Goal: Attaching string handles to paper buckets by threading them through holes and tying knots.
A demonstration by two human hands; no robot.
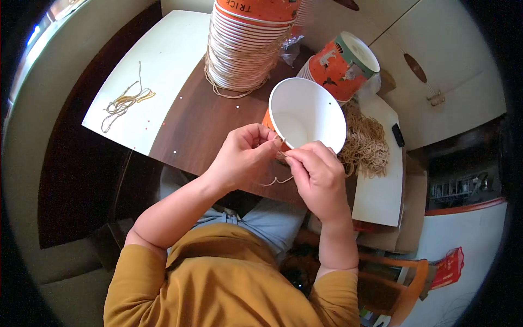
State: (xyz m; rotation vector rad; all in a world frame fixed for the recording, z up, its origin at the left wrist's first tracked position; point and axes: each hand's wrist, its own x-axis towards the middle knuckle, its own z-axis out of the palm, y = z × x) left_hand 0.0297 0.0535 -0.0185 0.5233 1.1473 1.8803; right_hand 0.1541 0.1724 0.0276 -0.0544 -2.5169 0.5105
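Note:
A paper bucket (325, 111), white inside and orange outside, stands tilted on the table in front of me, its mouth toward me. At its near rim my left hand (245, 152) pinches a thin tan string, thumb against fingers. Close beside it, my right hand (322, 177) also has thumb and fingers pressed together on the string. A loose tail of the string (277, 181) hangs below, between the two hands. Fingers partly hide the spot where string and rim meet.
A tall stack of nested buckets (245, 57) with string handles stands at the back. Another orange-and-green bucket stack (340, 68) leans at the back right. A heap of tan strings (370, 141) lies to the right, near a black object (398, 135). Loose strings (124, 102) lie on the left.

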